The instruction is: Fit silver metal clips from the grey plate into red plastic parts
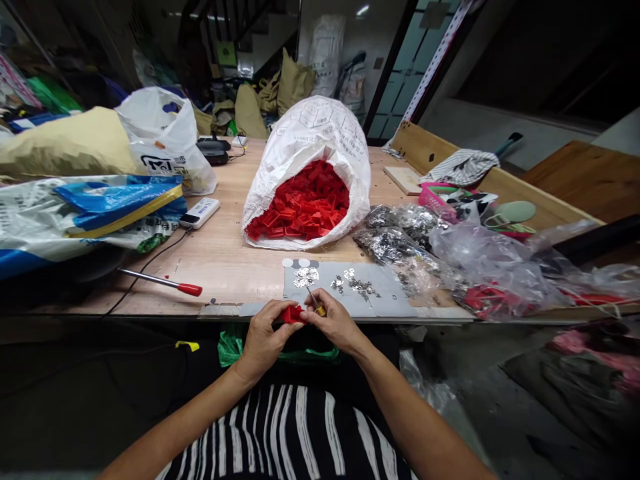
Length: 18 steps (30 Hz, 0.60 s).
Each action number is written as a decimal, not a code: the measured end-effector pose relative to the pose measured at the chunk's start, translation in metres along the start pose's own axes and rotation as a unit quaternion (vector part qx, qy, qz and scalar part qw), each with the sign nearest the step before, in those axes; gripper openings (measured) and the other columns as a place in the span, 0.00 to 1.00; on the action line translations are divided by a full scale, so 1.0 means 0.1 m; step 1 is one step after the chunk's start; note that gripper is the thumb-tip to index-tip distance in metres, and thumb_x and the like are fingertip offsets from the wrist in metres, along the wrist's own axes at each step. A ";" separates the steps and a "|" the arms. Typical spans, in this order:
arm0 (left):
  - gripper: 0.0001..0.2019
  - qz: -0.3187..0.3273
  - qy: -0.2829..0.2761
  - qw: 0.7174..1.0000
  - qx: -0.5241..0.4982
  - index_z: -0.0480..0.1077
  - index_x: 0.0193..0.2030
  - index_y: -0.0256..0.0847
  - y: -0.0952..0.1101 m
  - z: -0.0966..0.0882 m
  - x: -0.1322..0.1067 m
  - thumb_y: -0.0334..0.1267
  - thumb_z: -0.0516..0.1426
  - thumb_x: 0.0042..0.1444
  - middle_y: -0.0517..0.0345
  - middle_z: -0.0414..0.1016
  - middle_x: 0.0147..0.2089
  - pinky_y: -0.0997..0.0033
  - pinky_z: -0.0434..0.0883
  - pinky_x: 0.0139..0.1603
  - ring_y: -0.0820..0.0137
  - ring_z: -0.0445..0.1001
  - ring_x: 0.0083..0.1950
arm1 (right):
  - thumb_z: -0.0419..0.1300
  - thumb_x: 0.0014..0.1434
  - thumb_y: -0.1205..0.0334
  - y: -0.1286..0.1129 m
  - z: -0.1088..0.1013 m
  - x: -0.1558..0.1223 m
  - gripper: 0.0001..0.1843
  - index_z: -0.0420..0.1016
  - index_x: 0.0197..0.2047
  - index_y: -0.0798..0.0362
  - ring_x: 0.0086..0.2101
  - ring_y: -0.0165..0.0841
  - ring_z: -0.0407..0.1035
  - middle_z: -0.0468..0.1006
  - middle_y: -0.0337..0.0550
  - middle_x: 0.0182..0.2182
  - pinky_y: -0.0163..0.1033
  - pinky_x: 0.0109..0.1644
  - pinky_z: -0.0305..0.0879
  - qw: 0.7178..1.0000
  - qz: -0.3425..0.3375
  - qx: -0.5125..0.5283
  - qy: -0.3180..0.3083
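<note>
Right — L hand (263, 338) clamps red part (291, 313), R hand (334, 323) clamps yellow-handled tool (316, 305), just off table edge (220, 311).

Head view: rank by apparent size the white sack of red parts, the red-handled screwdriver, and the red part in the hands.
1. White sack, by far the largest.
2. Red-handled screwdriver, long but thin.
3. Red part, smallest, partly hidden by the left hand and right hand, though nearest the camera.

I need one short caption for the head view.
Left hand holds small red plastic part; right hand holds yellow-handled tool.
</note>
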<state>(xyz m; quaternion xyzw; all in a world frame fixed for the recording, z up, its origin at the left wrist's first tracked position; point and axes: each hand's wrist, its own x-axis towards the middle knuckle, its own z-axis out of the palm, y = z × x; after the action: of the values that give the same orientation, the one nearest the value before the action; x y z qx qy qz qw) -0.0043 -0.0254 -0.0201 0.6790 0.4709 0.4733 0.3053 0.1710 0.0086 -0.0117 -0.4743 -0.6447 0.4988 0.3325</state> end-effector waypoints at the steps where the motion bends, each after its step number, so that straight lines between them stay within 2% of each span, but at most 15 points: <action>1: 0.13 -0.007 0.002 1.000 -0.001 0.71 0.47 0.42 0.00 -0.01 0.00 0.37 0.61 0.54 0.54 0.75 0.43 0.66 0.70 0.46 0.66 0.74 0.45 | 0.61 0.55 0.53 0.01 -0.01 0.00 0.13 0.65 0.38 0.51 0.27 0.26 0.59 0.67 0.33 0.28 0.32 0.31 0.58 1.000 0.002 0.004 0.003; 5: 0.14 -0.017 0.008 1.000 0.005 0.71 0.48 0.42 -0.04 -0.02 0.02 0.38 0.61 0.54 0.54 0.75 0.43 0.64 0.70 0.47 0.66 0.74 0.45 | 0.53 0.61 0.52 0.01 -0.09 -0.03 0.13 0.67 0.43 0.52 0.23 0.25 0.59 0.66 0.34 0.28 0.33 0.29 0.59 1.000 0.010 -0.008 -0.004; 8: 0.15 -0.006 0.009 1.000 0.014 0.71 0.50 0.43 -0.09 -0.03 0.05 0.37 0.60 0.54 0.54 0.75 0.45 0.63 0.70 0.49 0.65 0.73 0.47 | 0.50 0.63 0.56 0.00 -0.15 -0.06 0.14 0.71 0.46 0.52 0.25 0.26 0.62 0.69 0.40 0.34 0.34 0.31 0.62 0.997 -0.009 -0.074 -0.003; 10: 0.16 0.008 0.007 1.000 0.026 0.70 0.50 0.43 -0.14 -0.03 0.09 0.36 0.60 0.54 0.53 0.74 0.46 0.62 0.70 0.50 0.65 0.73 0.48 | 0.51 0.62 0.58 0.01 -0.18 -0.08 0.14 0.73 0.47 0.52 0.27 0.27 0.65 0.70 0.42 0.37 0.35 0.32 0.62 0.992 -0.025 -0.126 0.006; 13: 0.17 0.023 -0.021 0.998 0.046 0.70 0.51 0.43 -0.21 -0.04 0.18 0.32 0.59 0.54 0.52 0.74 0.47 0.62 0.70 0.51 0.65 0.73 0.49 | 0.55 0.60 0.60 0.04 -0.19 -0.09 0.13 0.72 0.48 0.50 0.28 0.29 0.66 0.73 0.40 0.33 0.35 0.35 0.63 0.984 -0.034 -0.174 0.009; 18: 0.19 0.034 -0.081 0.994 0.057 0.69 0.53 0.43 -0.29 -0.03 0.30 0.29 0.58 0.53 0.53 0.76 0.46 0.63 0.71 0.50 0.67 0.74 0.47 | 0.56 0.59 0.64 0.07 -0.17 -0.08 0.08 0.74 0.42 0.50 0.35 0.32 0.69 0.76 0.40 0.35 0.37 0.41 0.63 0.973 -0.064 -0.219 0.006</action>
<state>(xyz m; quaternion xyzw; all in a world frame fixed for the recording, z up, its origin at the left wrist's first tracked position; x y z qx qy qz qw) -0.0138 0.0129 -0.0332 0.7471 0.4476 0.3991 0.2867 0.1912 0.0067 -0.0128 -0.4962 -0.7656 0.3200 0.2553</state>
